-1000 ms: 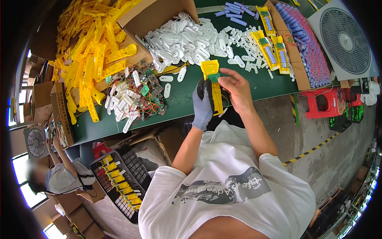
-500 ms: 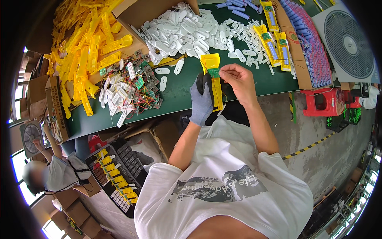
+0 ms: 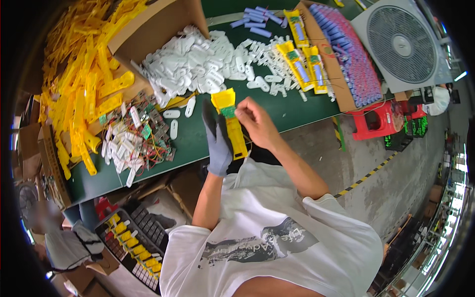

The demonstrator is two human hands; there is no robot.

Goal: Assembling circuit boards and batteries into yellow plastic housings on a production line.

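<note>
Fingers (image 3: 243, 112) of the bare right hand (image 3: 258, 123) are resting curled at a green circuit board's (image 3: 228, 112) three-o'clock edge; whether they are pinching anything I cannot tell. The gloved left hand (image 3: 217, 146) is holding its fingers extended beside the yellow plastic casing (image 3: 236, 138) carrying that board, its grip unclear. On the bench (image 3: 297, 111), white oval covers (image 3: 190, 64) are lying at eleven o'clock, wired boards (image 3: 161, 133) at nine, battery-fitted casings (image 3: 316, 69) at two.

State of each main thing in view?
Long yellow plastic casing, between both hands
Small green rectangular circuit board, on the casing
Grey-gloved left hand, beside the casing
Bare right hand, fingers curled
White oval plastic covers, heaped loosely
Brown cardboard box, open
Grey square fan, unclear if running
</note>
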